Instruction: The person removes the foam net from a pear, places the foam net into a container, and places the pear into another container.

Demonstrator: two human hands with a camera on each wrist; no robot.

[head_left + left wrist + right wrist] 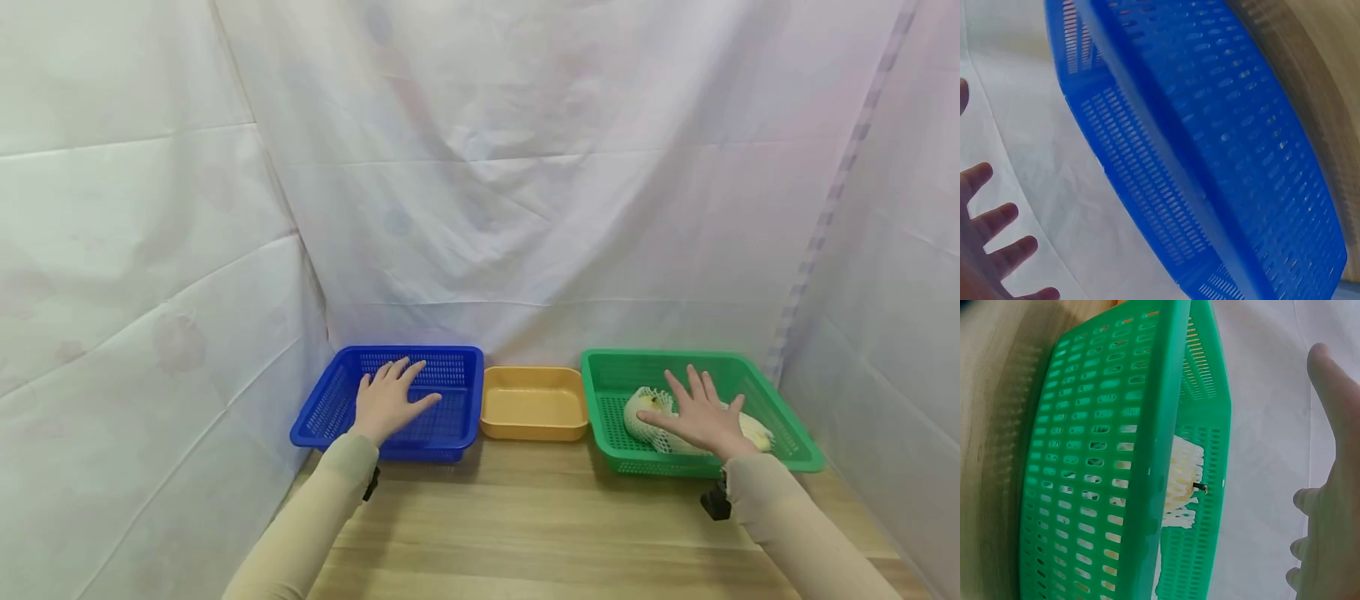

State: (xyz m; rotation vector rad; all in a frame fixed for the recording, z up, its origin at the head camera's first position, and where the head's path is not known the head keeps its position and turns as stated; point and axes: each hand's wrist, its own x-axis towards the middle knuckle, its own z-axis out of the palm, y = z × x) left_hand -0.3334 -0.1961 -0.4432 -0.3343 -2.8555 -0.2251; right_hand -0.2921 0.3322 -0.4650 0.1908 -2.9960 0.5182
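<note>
My left hand (386, 406) hovers above the blue plastic basket (431, 451) with its fingers spread and nothing in it. In the left wrist view that basket's slotted wall (1229, 125) fills the middle, apart from the fingers (1007, 219). Over the green plastic basket (630, 463), my right hand (701, 417) is also spread and holds nothing. Pale yellow fruit in white foam netting (643, 417) lies inside the green basket, partly hidden by the hand. A dark stem shows on one netted fruit (1179, 481) in the right wrist view.
Between the two baskets stands a shallow yellow-orange tray (534, 432). All three rest on a wooden table (525, 525). White cloth (525, 208) hangs behind them and along both sides. A dark wrist device (716, 500) sits under the right sleeve.
</note>
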